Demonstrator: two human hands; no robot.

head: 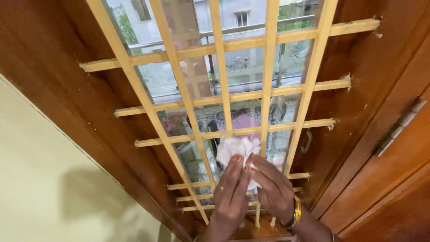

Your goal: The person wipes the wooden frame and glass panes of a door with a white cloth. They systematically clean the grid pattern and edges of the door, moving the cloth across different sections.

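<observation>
head view, looking up along a window set in a dark brown wooden frame [67,67].

left hand [230,190]: raised, fingers together and pointing up, red-painted nails, a thin ring on one finger. fingertips pressed on the lower edge of a crumpled white cloth [237,150]. holding the cloth, pinched against the other hand.

right hand [271,188]: beside the left, touching it at the fingertips, fingers angled up and left onto the same cloth. gold bangle [296,210] at the wrist. grip closed on the cloth's lower part.

cloth: bunched, sits against a pale yellow wooden lattice grille [268,67], at the level of the crossbar that runs just above both hands, between two upright bars. whether it touches the glass behind or only the bars, cannot tell.

grille: several long upright bars crossed by horizontal bars, ends let into the brown frame. behind it, a pane of clear glass [244,62] with frosted floral pattern; buildings and green foliage seen through it.

right of the grille: a small metal handle [307,141] on the frame, then a brown wooden shutter with a metal hinge [398,127].

left: a cream painted wall [40,179], shadow falling on it.
</observation>
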